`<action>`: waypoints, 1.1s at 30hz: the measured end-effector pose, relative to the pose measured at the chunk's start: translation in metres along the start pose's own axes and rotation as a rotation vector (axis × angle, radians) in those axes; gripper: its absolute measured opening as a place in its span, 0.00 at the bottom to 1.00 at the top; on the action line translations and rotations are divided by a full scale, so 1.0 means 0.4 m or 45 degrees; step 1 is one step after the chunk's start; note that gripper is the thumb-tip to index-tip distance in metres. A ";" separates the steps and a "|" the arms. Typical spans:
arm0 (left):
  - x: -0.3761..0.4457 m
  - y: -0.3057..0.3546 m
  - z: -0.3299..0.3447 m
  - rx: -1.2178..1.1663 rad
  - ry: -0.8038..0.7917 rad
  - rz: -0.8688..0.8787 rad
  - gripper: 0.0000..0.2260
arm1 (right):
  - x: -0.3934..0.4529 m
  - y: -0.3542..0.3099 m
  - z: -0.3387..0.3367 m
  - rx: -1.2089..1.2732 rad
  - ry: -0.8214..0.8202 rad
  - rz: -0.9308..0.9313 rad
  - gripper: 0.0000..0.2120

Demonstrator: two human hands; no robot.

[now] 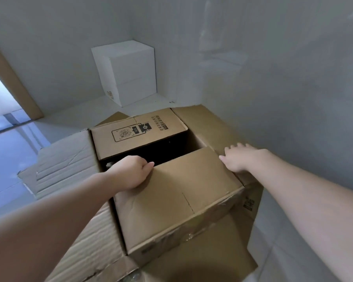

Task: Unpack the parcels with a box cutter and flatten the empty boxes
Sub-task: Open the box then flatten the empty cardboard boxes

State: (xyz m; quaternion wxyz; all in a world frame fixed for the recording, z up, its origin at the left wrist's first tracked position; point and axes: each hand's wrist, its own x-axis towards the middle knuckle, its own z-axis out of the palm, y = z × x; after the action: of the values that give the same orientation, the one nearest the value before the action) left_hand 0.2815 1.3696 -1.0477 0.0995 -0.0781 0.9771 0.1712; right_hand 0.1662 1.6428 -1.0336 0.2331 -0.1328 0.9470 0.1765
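The outer carton's creased left flap (63, 165) lies folded outward on the pale floor (6, 159). Beside it, the left hand (130, 171) grips the far left corner of the plain inner box (175, 200), fingers curled over its edge into the dark gap. This box sits inside the large open carton (218, 129), at its near side. Behind the gap stands a second inner box (135, 135), printed with black markings on top. In the corner of the room, well apart, a white box (128, 72) rests against the wall. The right hand (239, 158) lies with fingers spread and straight, touching the plain box's far right corner. The right flap (251, 200) hangs outward.
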 end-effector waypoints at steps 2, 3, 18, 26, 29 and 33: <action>-0.001 0.010 -0.027 0.112 0.015 0.038 0.21 | -0.010 0.001 -0.013 0.097 0.057 -0.017 0.29; -0.001 0.018 -0.045 0.161 0.023 0.053 0.21 | -0.018 0.002 -0.033 0.140 0.139 -0.037 0.29; -0.140 0.232 -0.162 -0.406 -1.001 0.342 0.11 | -0.281 -0.165 -0.305 -0.203 0.135 -0.616 0.29; -0.188 0.245 0.069 -0.437 -1.358 0.198 0.11 | -0.262 -0.186 -0.190 -0.263 0.039 -0.605 0.28; -0.170 0.241 0.059 -0.510 -1.206 0.246 0.10 | -0.248 -0.180 -0.159 -0.242 0.006 -0.585 0.27; -0.104 0.191 0.002 -0.437 -0.565 0.245 0.10 | -0.233 -0.173 -0.171 -0.186 0.067 -0.568 0.26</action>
State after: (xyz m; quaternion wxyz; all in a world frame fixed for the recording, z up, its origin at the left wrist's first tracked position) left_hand 0.3074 1.4460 -1.0150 0.2795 0.0386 0.8911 0.3554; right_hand 0.2420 1.5691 -0.9503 0.2313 -0.3600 0.8847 0.1851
